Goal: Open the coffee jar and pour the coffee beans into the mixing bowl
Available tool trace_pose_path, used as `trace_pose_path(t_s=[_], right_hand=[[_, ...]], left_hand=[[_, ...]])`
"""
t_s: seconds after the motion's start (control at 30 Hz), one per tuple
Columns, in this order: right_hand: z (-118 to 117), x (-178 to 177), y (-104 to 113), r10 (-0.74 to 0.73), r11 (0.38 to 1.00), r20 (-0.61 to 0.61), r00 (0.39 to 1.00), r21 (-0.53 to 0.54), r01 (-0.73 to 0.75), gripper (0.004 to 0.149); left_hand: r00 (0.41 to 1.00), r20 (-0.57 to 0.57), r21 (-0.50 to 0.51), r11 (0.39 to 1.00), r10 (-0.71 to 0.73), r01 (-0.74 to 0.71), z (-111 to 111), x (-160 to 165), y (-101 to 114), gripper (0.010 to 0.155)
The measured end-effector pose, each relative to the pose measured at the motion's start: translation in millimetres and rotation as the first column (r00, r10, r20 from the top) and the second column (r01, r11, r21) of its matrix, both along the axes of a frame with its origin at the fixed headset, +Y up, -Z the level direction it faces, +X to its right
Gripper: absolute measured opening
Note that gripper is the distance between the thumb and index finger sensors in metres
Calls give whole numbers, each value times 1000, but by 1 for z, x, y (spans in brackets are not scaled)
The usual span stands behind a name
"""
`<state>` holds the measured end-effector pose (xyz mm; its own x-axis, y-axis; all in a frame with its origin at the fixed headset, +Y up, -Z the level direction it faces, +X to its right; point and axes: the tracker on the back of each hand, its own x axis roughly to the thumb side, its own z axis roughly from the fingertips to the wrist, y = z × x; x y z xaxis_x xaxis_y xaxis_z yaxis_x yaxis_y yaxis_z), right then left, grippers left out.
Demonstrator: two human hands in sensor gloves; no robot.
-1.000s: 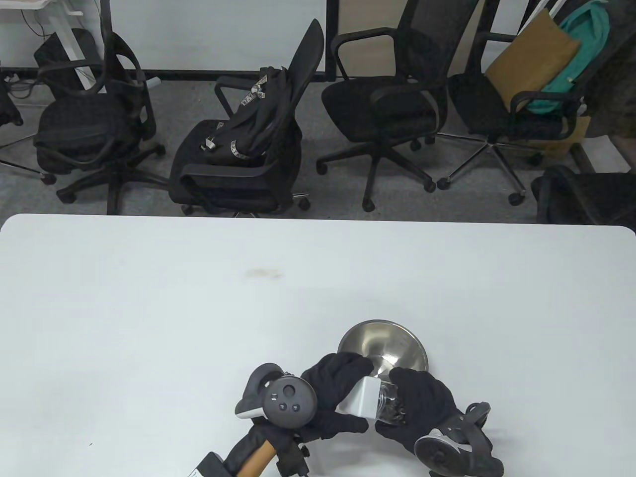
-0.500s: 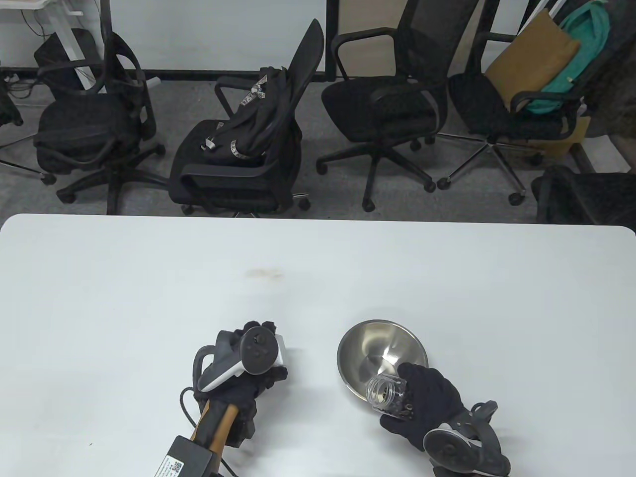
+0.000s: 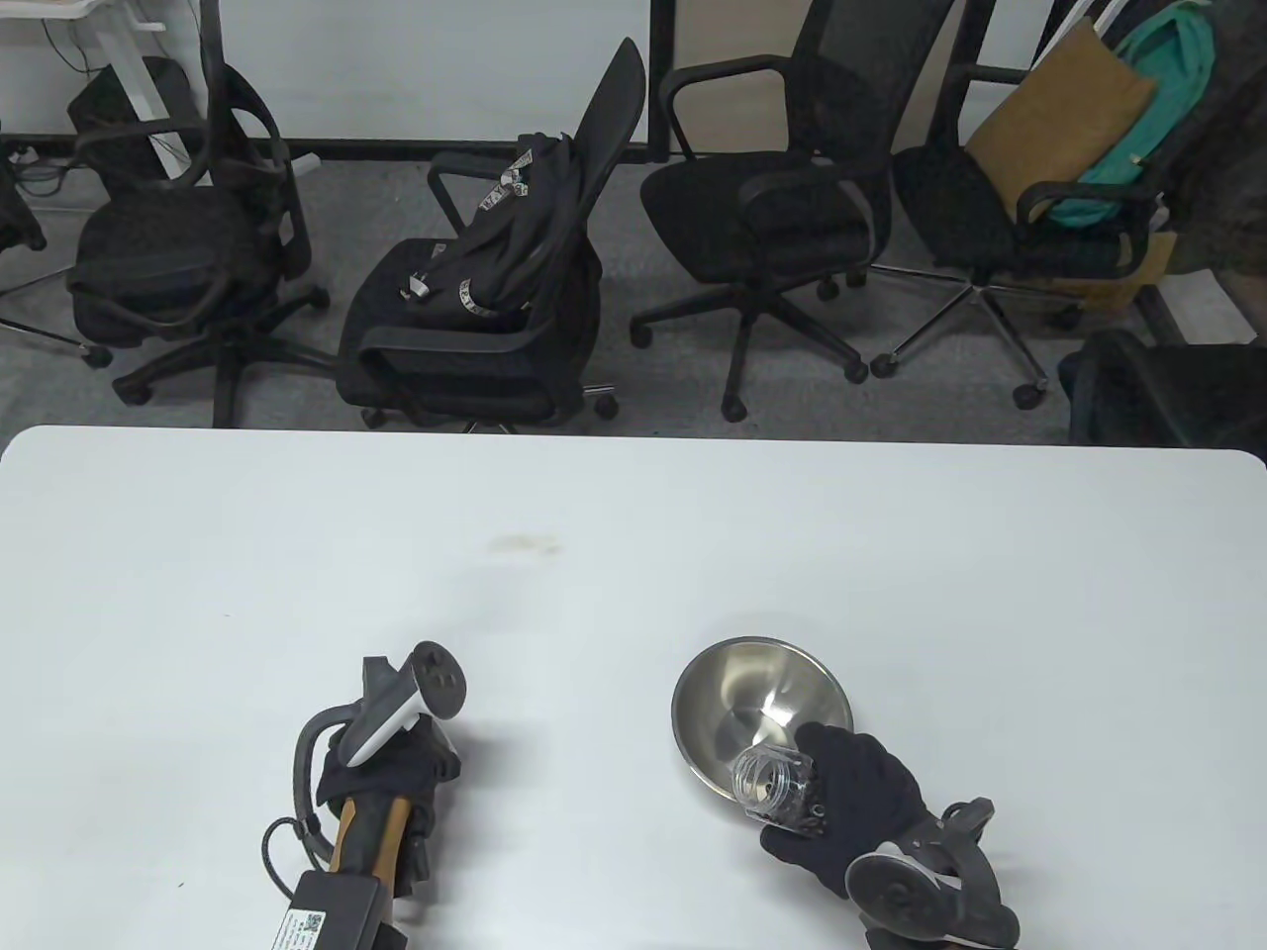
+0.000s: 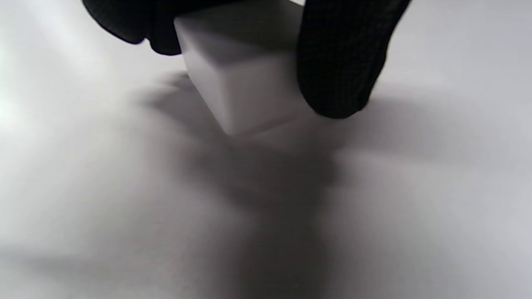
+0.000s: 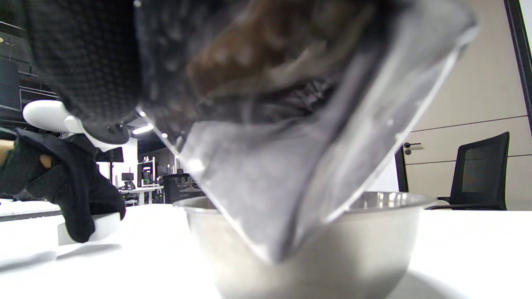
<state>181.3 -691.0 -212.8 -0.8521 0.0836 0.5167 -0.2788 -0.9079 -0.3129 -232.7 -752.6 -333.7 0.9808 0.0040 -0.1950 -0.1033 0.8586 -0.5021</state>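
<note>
Beans sit low in the jar (image 3: 775,788), which the right hand (image 3: 851,802) grips tilted, mouth over the bowl's (image 3: 762,698) near rim, ready to pour. Leftward, the left hand (image 3: 381,772) pinches the white lid (image 4: 243,79) down against the table (image 3: 633,554), parked well apart. Beyond the bowl lies broad open tabletop.

A white table (image 3: 297,554) carried a small brownish stain (image 3: 522,542) near its middle. Beyond its far edge stood four black office chairs on grey carpet; one held a black backpack (image 3: 505,233), another a tan cushion (image 3: 1054,124) with a teal bag (image 3: 1158,94).
</note>
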Motion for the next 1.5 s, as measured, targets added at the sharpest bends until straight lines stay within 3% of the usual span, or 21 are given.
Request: trace_pose_path(t_s=[0.23,0.33,0.53,0.6,0.7,0.83,0.93,1.1,1.23,1.5], right_hand=[[0,1,0,-2,1000,7,1000,-1,2,95],[-1,2,0,-2,1000,9,1000,-3,2,95],[-1,2,0,-3,1000,11,1000,-2,3,95],[-1,2,-1,-2,1000,14,1000,-2,2,95],[-2,3,-1,-3,1000,19,1000,-3,3,95],[-2,4,-1,-7,1000,24,1000,-3,7,95],[-2,5,-1,-9,1000,26,1000,-2,9,95],[-3,6,-1,-2,1000,32,999,-6,2,95],[-3,6,-1,2,1000,33,999,-8,-1,95],[-3,7,0,2,1000,37,999,0,-2,95]], left_hand=[[1000,-22,-43,999,3,-4,-3,-8,-8,93],[1000,-14,-56,998,20,-20,-1,-6,-3,105],[986,151,178,979,67,-94,6,26,32,108],[959,236,287,932,154,-220,10,46,40,105],[896,301,336,844,325,-419,11,70,43,98],[749,298,260,704,592,-661,5,104,38,95],[675,255,162,658,692,-736,-3,131,31,93],[685,145,24,690,714,-724,-12,169,12,93],[689,38,8,689,724,-725,-17,181,1,81],[628,-7,-6,628,778,-778,-19,184,-8,52]])
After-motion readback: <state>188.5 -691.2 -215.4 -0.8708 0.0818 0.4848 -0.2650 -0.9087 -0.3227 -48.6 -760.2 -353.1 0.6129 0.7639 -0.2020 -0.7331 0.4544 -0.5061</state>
